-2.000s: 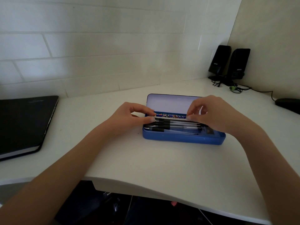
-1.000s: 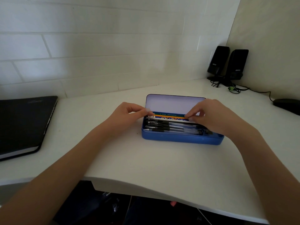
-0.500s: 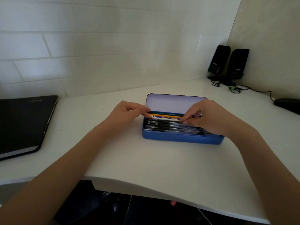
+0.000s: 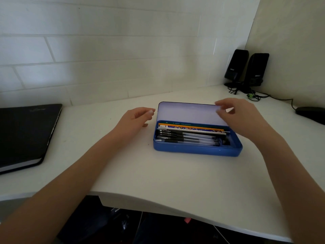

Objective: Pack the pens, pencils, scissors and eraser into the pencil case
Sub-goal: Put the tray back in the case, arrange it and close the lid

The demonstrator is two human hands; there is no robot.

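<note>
A blue pencil case [image 4: 197,150] stands on the white desk with its lid [image 4: 188,112] raised at the back. Several black-capped pens [image 4: 190,137] lie lengthwise in the front of the tray, and coloured pencils [image 4: 190,127] lie behind them. My left hand [image 4: 135,120] hovers just left of the case, fingers loosely curled, holding nothing. My right hand [image 4: 241,117] is raised in front of the lid's right end, thumb and fingers near its top edge; contact with the lid is unclear. I cannot pick out scissors or an eraser.
A closed black laptop [image 4: 24,136] lies at the far left of the desk [image 4: 158,173]. Two black speakers [image 4: 246,69] with cables stand in the back right corner, and a dark mouse [image 4: 311,113] sits at the right edge. The desk's front edge curves close below.
Both hands have lifted off the pencils and pens in the tray. The left hand has drawn back to the left of the case; the right hand has risen to the lid's right end.
</note>
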